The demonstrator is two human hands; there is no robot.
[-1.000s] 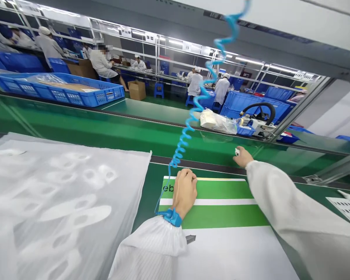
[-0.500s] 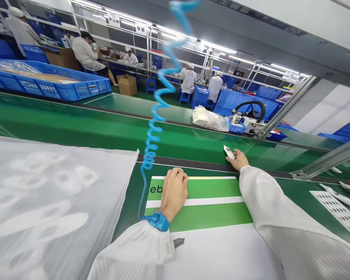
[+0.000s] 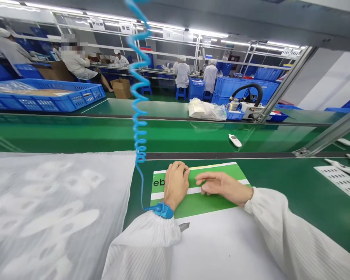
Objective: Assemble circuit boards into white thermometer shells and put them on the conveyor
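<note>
My left hand (image 3: 177, 183) rests on the upper left of a green-and-white printed sheet (image 3: 218, 200), over its black lettering. Its fingers are curled and close together; whatever they hold, if anything, is hidden. A blue wrist strap (image 3: 164, 210) circles that wrist, with a coiled blue cord (image 3: 140, 134) running upward. Over the sheet's right half, my right hand (image 3: 221, 186) is open, fingers apart and nothing in them. Beyond it, a white handheld device with a small dark screen (image 3: 235, 140) lies on the green belt (image 3: 169, 136). A grey pointed piece (image 3: 184, 226) shows beside my left cuff.
White cloth or film (image 3: 105, 217) covers the left of the bench, with pale shapes under it. At right lie a slotted white label sheet (image 3: 340, 181) and white device parts (image 3: 344, 168). Beyond the belt are a blue crate (image 3: 84, 97) and a plastic bag (image 3: 205, 109). People sit further back.
My right hand has let go of the white device on the belt and come back over the green sheet. My left hand stays on the sheet. The view has shifted slightly.
</note>
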